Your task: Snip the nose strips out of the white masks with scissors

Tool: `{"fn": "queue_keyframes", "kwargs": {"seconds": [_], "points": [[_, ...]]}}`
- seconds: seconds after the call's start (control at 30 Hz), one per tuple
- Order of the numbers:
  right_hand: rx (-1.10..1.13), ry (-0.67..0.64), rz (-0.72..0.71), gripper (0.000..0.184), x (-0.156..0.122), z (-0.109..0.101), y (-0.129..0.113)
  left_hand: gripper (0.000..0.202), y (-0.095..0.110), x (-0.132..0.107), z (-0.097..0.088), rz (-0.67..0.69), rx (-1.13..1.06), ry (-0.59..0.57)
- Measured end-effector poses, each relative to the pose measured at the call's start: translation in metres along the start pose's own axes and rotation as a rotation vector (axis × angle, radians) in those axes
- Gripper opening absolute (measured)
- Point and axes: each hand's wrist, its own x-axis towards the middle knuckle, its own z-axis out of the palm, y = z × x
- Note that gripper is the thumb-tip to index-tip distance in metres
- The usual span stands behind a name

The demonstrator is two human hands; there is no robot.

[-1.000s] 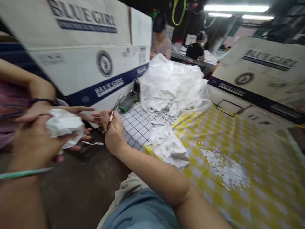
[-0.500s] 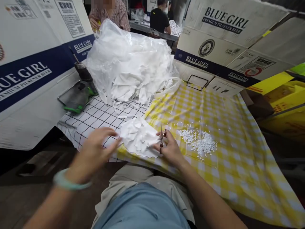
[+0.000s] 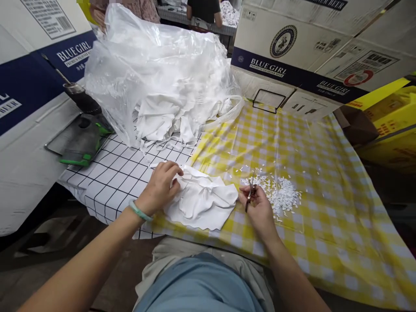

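On the table in front of me lies a crumpled piece of white fabric (image 3: 201,201) with a wavy front edge. My left hand (image 3: 160,186) is at its left side, fingers bent over the fabric and thumb apart from them; the fingertips seem to touch it. My right hand (image 3: 260,210) is closed around a small pair of scissors (image 3: 249,195), blades pointing up and away from me. It is just right of the fabric. Beyond it a heap of small white clippings (image 3: 282,195) is scattered over the yellow checked cloth (image 3: 325,225).
A large clear plastic bag (image 3: 113,82) full of white fabric stands at the back. Beer cartons, one on the left (image 3: 32,173) and one on the right (image 3: 260,52), flank the table. A grey-green device (image 3: 78,138) lies at left. Other people sit behind.
My left hand has come in to the fabric's left side. My right hand with the scissors has moved right, off the fabric, which now lies flatter. The view has tilted down.
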Motion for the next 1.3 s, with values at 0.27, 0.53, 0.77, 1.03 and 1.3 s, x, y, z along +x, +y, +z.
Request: {"fn": "queue_keyframes", "kwargs": {"seconds": [0.27,0.53,0.77,1.03,1.3], "points": [[-0.027,0.001,-0.042,0.037,0.000,0.022,-0.034,0.012,0.011,0.033,0.019,0.084,-0.126,-0.167],[0.171,-0.126,-0.170,0.021,0.008,0.076,-0.044,0.033,0.038,0.034,-0.023,-0.177,-0.755,-0.514],[0.528,-0.282,0.075,0.030,0.024,0.064,-0.073,0.028,0.064,0.026,-0.021,-0.114,-0.951,-0.247],[0.390,-0.323,0.142,0.041,0.007,0.037,-0.059,0.029,0.093,0.035,0.033,-0.223,-1.302,0.023],[-0.468,-0.152,-0.283,0.043,-0.001,-0.029,-0.054,0.031,0.112,0.033,0.060,-0.200,-1.232,-0.037]]}}
